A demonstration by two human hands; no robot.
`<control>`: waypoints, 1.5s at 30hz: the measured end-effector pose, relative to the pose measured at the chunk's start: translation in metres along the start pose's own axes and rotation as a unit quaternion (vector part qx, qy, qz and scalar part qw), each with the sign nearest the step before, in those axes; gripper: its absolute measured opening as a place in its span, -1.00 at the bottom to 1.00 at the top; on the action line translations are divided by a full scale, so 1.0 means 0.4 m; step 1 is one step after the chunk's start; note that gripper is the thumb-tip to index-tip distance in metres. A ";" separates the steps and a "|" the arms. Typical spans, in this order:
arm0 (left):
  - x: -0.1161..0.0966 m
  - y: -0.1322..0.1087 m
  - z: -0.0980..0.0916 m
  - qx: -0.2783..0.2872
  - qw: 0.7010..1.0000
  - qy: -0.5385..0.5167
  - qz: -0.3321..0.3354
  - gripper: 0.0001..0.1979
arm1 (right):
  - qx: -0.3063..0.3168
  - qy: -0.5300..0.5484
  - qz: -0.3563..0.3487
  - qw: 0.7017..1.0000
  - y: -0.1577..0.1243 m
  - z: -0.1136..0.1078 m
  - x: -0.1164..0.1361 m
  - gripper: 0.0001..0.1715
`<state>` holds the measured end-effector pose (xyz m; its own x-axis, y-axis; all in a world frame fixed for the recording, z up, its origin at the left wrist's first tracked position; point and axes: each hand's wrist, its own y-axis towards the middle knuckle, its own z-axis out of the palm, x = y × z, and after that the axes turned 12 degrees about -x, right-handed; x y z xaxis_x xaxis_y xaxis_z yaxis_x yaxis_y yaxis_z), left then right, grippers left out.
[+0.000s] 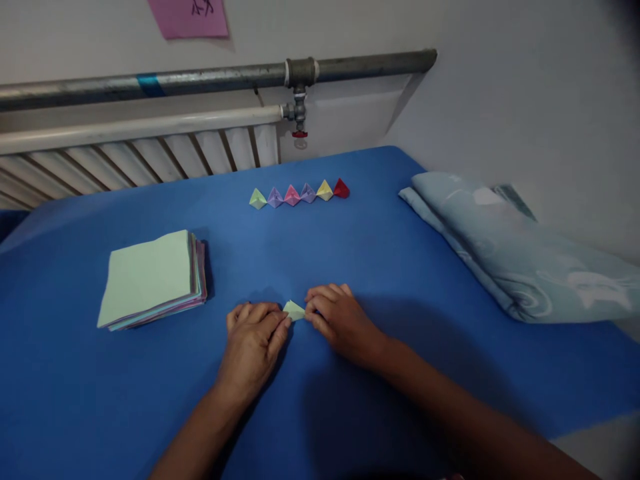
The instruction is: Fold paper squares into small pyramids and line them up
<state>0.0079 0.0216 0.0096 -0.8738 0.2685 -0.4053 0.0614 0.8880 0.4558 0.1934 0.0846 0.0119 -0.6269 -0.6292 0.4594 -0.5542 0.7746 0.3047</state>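
A small piece of folded pale green paper (294,311) sits between my two hands, low over the blue surface (240,267). My left hand (254,340) pinches its left side, with thumb and forefinger closed together. At the right corner, the fingertips of my right hand (343,323) grip the paper too. Part of the paper is hidden under the fingers. Farther back, several small folded paper boats (291,195) stand in a row, in green, purple, pink, yellow and red.
A stack of coloured paper sheets (150,277), pale green on top, lies to the left. A folded light blue patterned cloth (500,253) rests at the right by the wall. Behind the surface run a white radiator (200,150) and a metal pipe (220,80) with a red-handled valve (300,117).
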 end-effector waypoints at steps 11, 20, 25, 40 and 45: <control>0.000 0.000 0.010 -0.008 0.999 -0.001 -0.044 -0.80 | -0.002 0.031 0.037 0.999 0.004 -0.003 0.006 -0.89; 0.006 -0.005 0.020 -0.010 0.999 0.037 -0.032 -0.75 | -0.021 0.023 0.044 0.999 0.003 0.010 0.007 -0.92; 0.006 -0.005 0.029 -0.025 0.996 0.080 -0.009 -0.76 | -0.028 0.010 0.043 0.999 0.000 0.012 0.010 -0.92; -0.014 0.000 0.033 -0.007 0.981 0.192 -0.010 -0.72 | -0.050 0.002 0.065 0.997 0.000 0.028 0.022 -0.87; -0.020 0.003 0.026 0.010 0.979 0.200 -0.025 -0.71 | -0.048 0.007 0.074 0.996 0.009 0.025 0.022 -0.88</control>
<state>0.0202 0.0246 0.0051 -0.9947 0.0609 -0.0823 0.0201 0.9045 0.4261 0.1802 0.0812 0.0086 -0.6898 -0.5076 0.5162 -0.4017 0.8615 0.3104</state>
